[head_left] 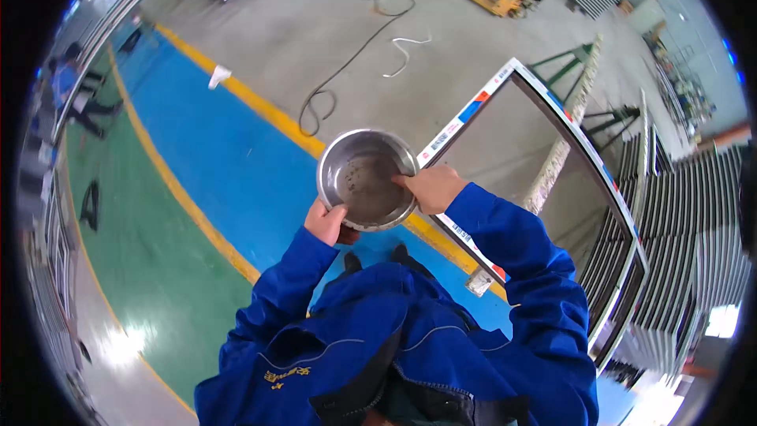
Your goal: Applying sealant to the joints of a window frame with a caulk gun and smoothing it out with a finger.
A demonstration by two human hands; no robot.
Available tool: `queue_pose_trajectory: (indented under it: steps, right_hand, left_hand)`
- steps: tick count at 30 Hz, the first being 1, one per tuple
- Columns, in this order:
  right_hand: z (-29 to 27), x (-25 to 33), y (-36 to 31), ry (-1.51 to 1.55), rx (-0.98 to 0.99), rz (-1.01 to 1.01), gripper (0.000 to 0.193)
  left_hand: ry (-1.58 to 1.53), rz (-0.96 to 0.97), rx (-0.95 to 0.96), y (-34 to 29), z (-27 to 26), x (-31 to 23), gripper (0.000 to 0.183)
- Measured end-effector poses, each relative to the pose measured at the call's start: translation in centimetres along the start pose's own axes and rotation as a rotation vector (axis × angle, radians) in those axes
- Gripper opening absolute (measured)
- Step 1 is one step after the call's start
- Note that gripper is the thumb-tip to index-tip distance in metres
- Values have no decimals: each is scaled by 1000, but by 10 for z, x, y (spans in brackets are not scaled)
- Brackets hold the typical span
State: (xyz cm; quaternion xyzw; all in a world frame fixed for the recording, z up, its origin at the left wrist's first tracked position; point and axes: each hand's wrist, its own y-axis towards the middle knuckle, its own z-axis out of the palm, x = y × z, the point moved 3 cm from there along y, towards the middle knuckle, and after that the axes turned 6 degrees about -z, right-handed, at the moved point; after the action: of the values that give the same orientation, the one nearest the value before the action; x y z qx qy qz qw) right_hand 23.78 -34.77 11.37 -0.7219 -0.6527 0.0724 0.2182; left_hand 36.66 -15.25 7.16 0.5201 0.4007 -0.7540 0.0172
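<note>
Steel bowl [381, 147]: dark specks [352, 181] inside. Left grip [325, 224] clamped on rim [319, 180]; right grip [435, 189] over rim, hold unclear.

Your bowl [337, 173]: shiny, smooth metal. Below bowl, your 2 sleeves [520, 244]: matt cloth. Left of bowl, floor [244, 177]: smooth.

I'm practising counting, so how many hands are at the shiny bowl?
2. The left hand grips the bowl at its lower-left edge; the right hand is at its right edge, reaching slightly inside. No other hand shows there.
</note>
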Motion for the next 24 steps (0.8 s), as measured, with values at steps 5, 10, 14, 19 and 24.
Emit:
queue_pose_trajectory:
  steps: [5, 10, 14, 19, 24]
  right_hand:
    - [-32, -37, -43, 329, -135, 37, 73]
    - [-33, -148, -82, 459, -410, 308, 75]
    - [3, -282, -80, 474, -581, 554, 83]
    - [55, -408, -55, 473, -476, 877, 82]
    - [76, -486, -20, 517, -499, 1004, 84]
  left_hand:
    - [-79, -104, 66, 30, 17, -16, 28]
    - [-62, -99, 83, 61, 40, -43, 32]
    - [-34, -131, 15, 84, 67, -68, 37]
    - [-40, -87, -68, 103, 101, -94, 37]
    - [-32, -119, -163, 118, 121, -104, 40]
